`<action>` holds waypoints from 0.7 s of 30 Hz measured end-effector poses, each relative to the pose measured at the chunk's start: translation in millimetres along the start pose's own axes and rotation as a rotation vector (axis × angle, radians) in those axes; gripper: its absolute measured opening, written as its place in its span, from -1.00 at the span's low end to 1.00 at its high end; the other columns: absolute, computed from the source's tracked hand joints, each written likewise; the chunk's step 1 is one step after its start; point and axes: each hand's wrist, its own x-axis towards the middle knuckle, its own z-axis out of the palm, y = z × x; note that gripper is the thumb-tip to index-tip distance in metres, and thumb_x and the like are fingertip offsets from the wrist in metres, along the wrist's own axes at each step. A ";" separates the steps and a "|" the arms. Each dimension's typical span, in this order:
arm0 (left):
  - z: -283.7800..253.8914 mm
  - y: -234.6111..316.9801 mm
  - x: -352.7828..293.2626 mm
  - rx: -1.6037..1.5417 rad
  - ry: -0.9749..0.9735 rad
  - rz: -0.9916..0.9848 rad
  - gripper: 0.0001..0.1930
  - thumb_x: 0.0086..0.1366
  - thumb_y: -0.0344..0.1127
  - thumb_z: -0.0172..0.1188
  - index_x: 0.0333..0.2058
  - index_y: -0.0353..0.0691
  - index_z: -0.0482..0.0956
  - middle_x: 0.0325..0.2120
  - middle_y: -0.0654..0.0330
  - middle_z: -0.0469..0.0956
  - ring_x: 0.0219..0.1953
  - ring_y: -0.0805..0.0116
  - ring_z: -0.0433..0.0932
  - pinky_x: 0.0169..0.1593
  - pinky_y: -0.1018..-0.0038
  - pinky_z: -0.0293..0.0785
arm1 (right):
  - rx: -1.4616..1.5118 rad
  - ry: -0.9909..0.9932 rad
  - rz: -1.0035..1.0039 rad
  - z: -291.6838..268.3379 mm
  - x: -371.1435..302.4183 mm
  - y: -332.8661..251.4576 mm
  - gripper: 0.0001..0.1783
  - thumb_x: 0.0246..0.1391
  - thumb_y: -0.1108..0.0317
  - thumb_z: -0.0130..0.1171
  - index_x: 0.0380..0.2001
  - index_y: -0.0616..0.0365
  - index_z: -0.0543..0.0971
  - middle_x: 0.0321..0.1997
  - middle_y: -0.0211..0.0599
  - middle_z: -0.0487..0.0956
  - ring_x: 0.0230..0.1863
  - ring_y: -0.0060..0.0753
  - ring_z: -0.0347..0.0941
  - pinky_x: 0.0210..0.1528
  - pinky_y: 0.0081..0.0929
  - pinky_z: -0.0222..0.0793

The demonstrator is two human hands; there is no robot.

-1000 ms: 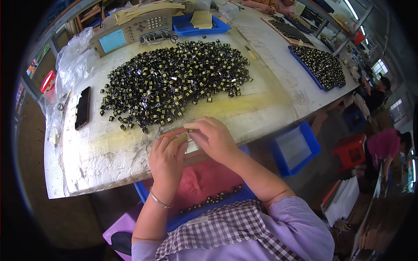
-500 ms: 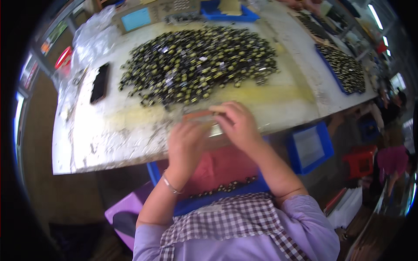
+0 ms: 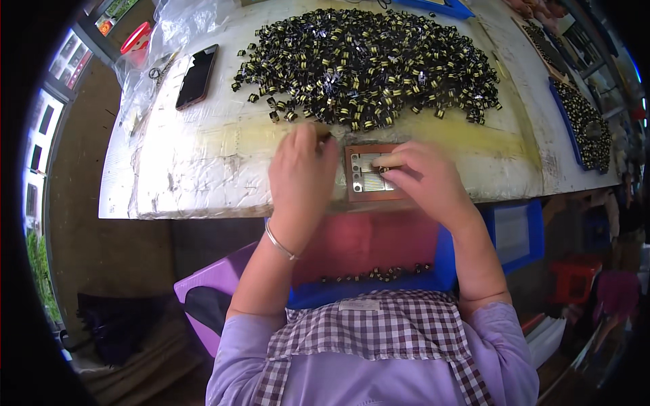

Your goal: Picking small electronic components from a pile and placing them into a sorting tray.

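A large pile of small black parts with yellow bands (image 3: 369,64) covers the middle of the table. In front of it a flat metal plate in a reddish-brown frame (image 3: 371,196) lies near the table's front edge. My right hand (image 3: 433,179) covers the plate's right side, with thumb and forefinger closed on a small black-and-yellow part (image 3: 386,169) just over its ridged face. To the left of the plate is my left hand (image 3: 301,169), fingers curled and pinched at a small dark piece, probably one of the same parts; most of it is hidden.
On the left lie a phone (image 3: 198,76), scissors (image 3: 161,70) and clear plastic bags (image 3: 193,24). Below the table edge, a blue bin with a pink lining (image 3: 369,243) holds several loose parts. A blue tray full of parts (image 3: 588,128) stands far right.
My hands, close together at the reddish-brown frame before, have moved apart. The plate now shows face up, with my right fingers over it. The view has shifted, bringing the table higher in the picture.
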 end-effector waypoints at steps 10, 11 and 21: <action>5.4 19.9 -14.6 -0.260 -0.152 0.181 -0.80 0.09 -0.39 0.29 -0.32 -0.26 0.49 -0.41 0.07 0.46 -0.34 0.04 0.46 -0.28 0.23 0.40 | 0.150 0.136 0.036 0.6 7.1 4.0 -0.79 -0.02 0.44 0.30 -0.25 0.12 0.63 -0.35 -0.32 0.59 -0.36 -0.31 0.51 -0.27 -0.44 0.41; 5.9 21.1 -13.2 -0.284 -0.156 0.223 -0.81 0.09 -0.39 0.29 -0.33 -0.26 0.49 -0.43 0.07 0.45 -0.35 0.04 0.46 -0.29 0.22 0.39 | 0.199 0.262 0.132 4.6 13.5 2.4 -0.78 -0.01 0.40 0.31 -0.23 0.11 0.62 -0.37 -0.33 0.58 -0.39 -0.33 0.50 -0.31 -0.44 0.41; 16.0 23.8 -12.5 -0.355 -0.178 0.338 -0.82 0.08 -0.44 0.28 -0.29 -0.21 0.59 -0.39 0.13 0.51 -0.30 0.10 0.48 -0.23 0.27 0.42 | -0.292 0.347 0.182 0.0 15.4 6.8 -0.84 -0.02 0.39 0.30 -0.30 0.08 0.62 -0.41 -0.31 0.59 -0.41 -0.32 0.52 -0.31 -0.41 0.44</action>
